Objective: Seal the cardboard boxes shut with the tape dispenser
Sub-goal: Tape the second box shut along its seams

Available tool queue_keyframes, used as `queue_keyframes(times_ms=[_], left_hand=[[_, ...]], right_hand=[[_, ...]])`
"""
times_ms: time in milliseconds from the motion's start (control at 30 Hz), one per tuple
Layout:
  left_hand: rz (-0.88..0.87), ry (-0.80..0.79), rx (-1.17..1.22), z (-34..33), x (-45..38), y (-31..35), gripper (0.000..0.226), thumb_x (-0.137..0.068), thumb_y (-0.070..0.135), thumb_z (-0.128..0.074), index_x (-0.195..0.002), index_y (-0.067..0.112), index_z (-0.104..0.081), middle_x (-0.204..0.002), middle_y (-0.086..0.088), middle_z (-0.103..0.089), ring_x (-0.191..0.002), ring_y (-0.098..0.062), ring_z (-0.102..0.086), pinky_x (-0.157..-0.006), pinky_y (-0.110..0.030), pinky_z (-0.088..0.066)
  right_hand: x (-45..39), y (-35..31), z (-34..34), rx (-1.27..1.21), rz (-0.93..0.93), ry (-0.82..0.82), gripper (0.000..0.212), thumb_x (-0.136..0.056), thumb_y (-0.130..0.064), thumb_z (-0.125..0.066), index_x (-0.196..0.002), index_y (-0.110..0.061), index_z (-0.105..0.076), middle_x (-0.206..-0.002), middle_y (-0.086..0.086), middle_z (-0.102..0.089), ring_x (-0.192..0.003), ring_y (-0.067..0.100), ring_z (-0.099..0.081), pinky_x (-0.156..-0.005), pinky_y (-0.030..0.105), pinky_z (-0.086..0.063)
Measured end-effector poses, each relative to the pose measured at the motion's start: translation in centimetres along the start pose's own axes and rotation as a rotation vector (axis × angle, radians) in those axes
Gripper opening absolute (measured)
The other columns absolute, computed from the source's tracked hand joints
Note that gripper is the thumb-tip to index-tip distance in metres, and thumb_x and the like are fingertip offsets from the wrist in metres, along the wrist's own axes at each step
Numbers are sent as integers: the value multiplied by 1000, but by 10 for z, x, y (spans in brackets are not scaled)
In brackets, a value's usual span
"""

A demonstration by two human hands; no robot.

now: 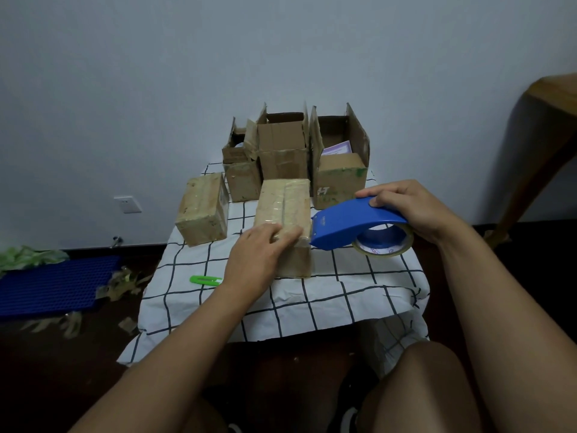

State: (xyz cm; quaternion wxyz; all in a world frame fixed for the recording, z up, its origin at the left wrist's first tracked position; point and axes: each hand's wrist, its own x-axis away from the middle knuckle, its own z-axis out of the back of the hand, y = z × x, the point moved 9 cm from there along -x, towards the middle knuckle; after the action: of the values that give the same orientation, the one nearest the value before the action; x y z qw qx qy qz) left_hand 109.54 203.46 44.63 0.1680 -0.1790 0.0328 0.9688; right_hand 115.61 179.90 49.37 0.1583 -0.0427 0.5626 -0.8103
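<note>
Now right hand (412, 207) grips curved blue plastic dispenser (349, 225); left hand (260, 245) seemingly flat, presses glossy taped box (284, 204).

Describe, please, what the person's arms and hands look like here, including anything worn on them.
Both arms are bare from the hands up to the frame's lower edge: no sleeves, gloves, watch, bracelets or rings show on the left hand or the right hand. Fingernails look short and unpainted. No markings are visible.

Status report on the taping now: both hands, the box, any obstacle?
Left hand flat on near box. Right hand grips tape dispenser, nose at box's right edge. Three boxes behind open. Nothing blocking.
</note>
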Motion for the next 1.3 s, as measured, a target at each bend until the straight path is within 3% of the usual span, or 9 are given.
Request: queue_keyframes(times_ms=[67, 167, 267, 400, 700, 867, 967, 1100, 1300], left_hand=[[7, -12, -48, -3, -1, 4, 62, -90, 23, -59, -145, 40, -38, -134, -11, -50, -120, -31, -49, -101, -39, -36], [-9, 0, -101, 1, -6, 18, 60, -84, 25, -60, -142, 27, -43, -135, -12, -48, -122, -30, -47, -108, -40, -28], [-37, 21, -15, 2, -8, 37, 50, -84, 24, -57, -133, 13, -50, -133, -8, -51, -114, -27, -52, -97, -37, -39], [-2, 22, 95, -1, -8, 34, 51, -93, 33, -52, -142, 22, -43, -129, 0, -54, -111, -23, -53, -86, -37, -45], [43, 111, 107, 6, -8, 24, 29, -94, 24, -63, -123, 22, -64, -120, 2, -63, -101, -24, -61, -63, -32, -47], [29, 132, 109, 6, -9, 23, 30, -91, 19, -66, -121, 22, -65, -116, 3, -64, -96, -25, -62, -58, -33, -49], [32, 110, 95, 1, -11, 20, 29, -95, 25, -60, -124, 28, -61, -119, 7, -61, -98, -21, -60, -60, -33, -51], [28, 105, 110, -2, -11, 16, 26, -94, 27, -61, -120, 29, -60, -117, 9, -60, -96, -20, -60, -58, -29, -44], [26, 81, 107, -5, -11, 15, 31, -94, 31, -60, -125, 34, -57, -119, 12, -58, -98, -18, -59, -60, -29, -45]], right_hand=[[-1, 1, 1, -1, 2, 5, 28, -77, -30, -57, -87, -41, -81, -99, -12, -76, -88, 6, -66, -78, 20, -49], [-1, 1, 2, 5, 6, 2, 27, -78, -29, -58, -86, -41, -81, -99, -11, -76, -88, 7, -65, -76, 19, -48], [0, 0, 1, 32, 17, -10, 29, -86, -23, -58, -87, -43, -80, -98, -15, -75, -84, 2, -64, -71, 13, -47], [4, 0, 2, 29, 24, -9, 28, -86, -25, -57, -91, -41, -80, -99, -16, -74, -86, 4, -64, -71, 13, -48], [7, 6, 13, 22, 39, 4, 28, -83, -29, -56, -92, -43, -79, -103, -15, -72, -90, 5, -64, -70, 13, -49], [3, -1, 14, 98, 44, -21, 27, -88, -28, -59, -88, -48, -78, -97, -22, -72, -85, -2, -63, -68, 10, -47], [-3, -5, 4, 195, 29, -60, 30, -97, -21, -58, -92, -43, -78, -91, -26, -71, -84, -4, -62, -71, 15, -45], [-15, -25, -12, 324, 16, -126, 23, -95, -24, -58, -95, -36, -78, -84, -32, -69, -82, -6, -61, -74, 23, -41], [-27, -50, -31, 441, 58, -131, 22, -91, -32, -60, -91, -25, -81, -92, -8, -74, -85, 14, -64, -75, 28, -46]])
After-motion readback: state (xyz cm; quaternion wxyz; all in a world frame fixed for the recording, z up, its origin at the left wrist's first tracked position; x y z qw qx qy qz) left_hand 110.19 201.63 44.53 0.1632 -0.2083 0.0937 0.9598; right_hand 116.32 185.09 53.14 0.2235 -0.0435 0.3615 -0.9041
